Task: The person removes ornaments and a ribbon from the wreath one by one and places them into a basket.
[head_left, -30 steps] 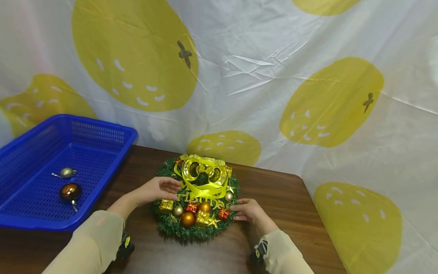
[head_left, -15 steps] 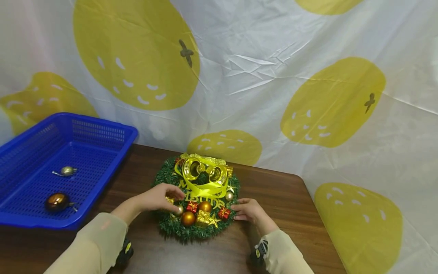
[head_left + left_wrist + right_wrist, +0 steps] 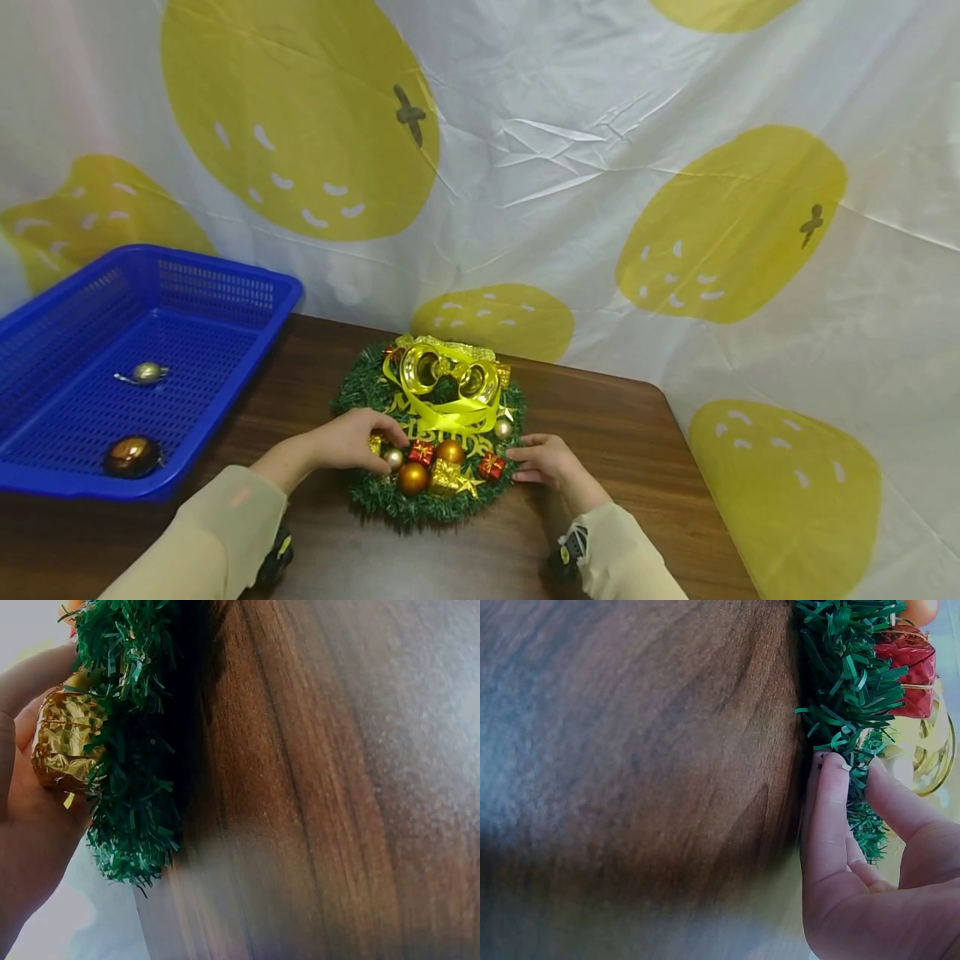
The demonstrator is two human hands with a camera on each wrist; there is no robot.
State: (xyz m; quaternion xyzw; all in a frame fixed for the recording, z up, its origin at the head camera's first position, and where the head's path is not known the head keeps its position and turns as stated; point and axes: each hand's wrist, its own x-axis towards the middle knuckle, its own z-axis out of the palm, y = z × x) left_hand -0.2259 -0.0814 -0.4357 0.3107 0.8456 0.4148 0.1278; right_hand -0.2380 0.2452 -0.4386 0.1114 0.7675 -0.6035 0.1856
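A green tinsel Christmas wreath point(image 3: 405, 512) lies on the wooden table, covered with gold lettering, bells, gift boxes and baubles. My left hand point(image 3: 352, 437) reaches over its left side, thumb and fingers curled round a small pale-gold bauble point(image 3: 393, 457). Beside that palm, in the left wrist view, sits a gold foil gift box point(image 3: 69, 742). At the right edge, my right hand point(image 3: 551, 460) pinches the tinsel between thumb and fingers, near a red gift box point(image 3: 915, 671). Two shiny gold bells point(image 3: 474, 383) with yellow ribbon point(image 3: 457, 417) top the wreath.
To the left stands a blue perforated basket point(image 3: 247, 333), holding a brown bauble point(image 3: 132, 457) and a small pale-gold bauble point(image 3: 146, 372). Behind the table point(image 3: 600, 417) hangs a white curtain point(image 3: 540, 208) with yellow fruit prints.
My left hand has come down and right onto the wreath, closing round the bauble. In the basket, the brown bauble has rolled toward the near left. My right hand has stayed put.
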